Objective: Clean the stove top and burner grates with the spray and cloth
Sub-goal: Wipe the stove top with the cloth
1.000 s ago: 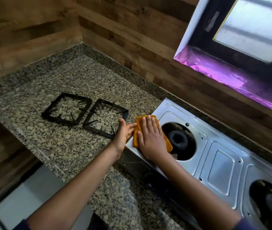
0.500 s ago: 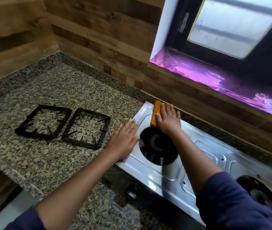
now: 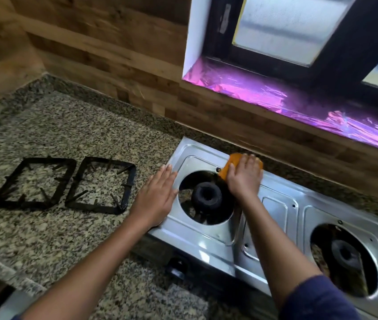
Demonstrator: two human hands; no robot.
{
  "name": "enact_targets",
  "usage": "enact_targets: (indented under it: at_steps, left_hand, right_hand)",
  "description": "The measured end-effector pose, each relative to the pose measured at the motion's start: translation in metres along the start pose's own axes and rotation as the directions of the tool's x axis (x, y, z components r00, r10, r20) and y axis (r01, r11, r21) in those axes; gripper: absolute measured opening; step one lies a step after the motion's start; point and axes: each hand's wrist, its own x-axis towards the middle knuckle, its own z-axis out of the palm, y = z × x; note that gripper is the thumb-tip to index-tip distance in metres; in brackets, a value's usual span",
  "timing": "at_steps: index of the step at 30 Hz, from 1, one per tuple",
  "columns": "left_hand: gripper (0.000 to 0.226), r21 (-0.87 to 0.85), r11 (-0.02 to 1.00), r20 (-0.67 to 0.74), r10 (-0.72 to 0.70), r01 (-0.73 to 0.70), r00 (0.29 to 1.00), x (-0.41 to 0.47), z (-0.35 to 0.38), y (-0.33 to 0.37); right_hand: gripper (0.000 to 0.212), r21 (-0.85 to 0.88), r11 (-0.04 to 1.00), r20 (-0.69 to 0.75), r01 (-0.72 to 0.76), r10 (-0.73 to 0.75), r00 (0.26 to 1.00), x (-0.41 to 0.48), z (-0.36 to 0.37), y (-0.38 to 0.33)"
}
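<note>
Head view takes in the granite counter (image 3: 51, 125), biggest thing here, and on it the steel stove top (image 3: 275, 229), running from centre out to 4 o'clock. Main risk, as I judge it: the stove sits loose on the stone, so a hard wipe could skate it sideways. The left hand (image 3: 154, 199) lies flat and open on its 9 o'clock edge, gripping nothing, seemingly bracing it. Next risk: the orange cloth (image 3: 233, 166), pressed under the flat right hand (image 3: 243, 177) at the rim's 1 o'clock side of the left burner well (image 3: 206, 197), could snag on the screw head there or drop into the well.

That well holds a dark burner head; the right well (image 3: 345, 259) at 4 o'clock holds another. Both burner grates (image 3: 63, 183) lie at 9 o'clock on the counter, side by side, unwiped by my guess. No spray bottle shows.
</note>
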Motion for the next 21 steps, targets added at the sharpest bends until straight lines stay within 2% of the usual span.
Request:
enact_targets:
  at_steps: [5,10,15,21]
  left_hand:
    - [0.057,0.0,1.0,0.0,0.001,-0.001,1.0,0.001,-0.003,0.001]
    - [0.057,-0.019,1.0,0.011,0.008,-0.008,1.0,0.0,-0.005,0.001]
    - [0.057,-0.013,1.0,0.017,0.006,-0.005,1.0,-0.001,-0.005,0.0]
    - [0.055,-0.101,0.995,0.055,-0.019,0.025,0.998,0.001,-0.007,-0.002]
  right_hand:
    - [0.065,-0.017,0.972,0.148,0.236,-0.231,0.962,0.002,0.015,-0.089]
    - [0.063,-0.015,0.887,0.224,0.461,-0.447,0.866,0.012,0.006,-0.071]
    - [0.06,0.038,0.935,0.12,0.353,-0.355,0.927,0.001,0.0,-0.017]
    - [0.059,0.175,0.929,0.023,0.326,-0.335,0.942,-0.079,0.003,0.031]
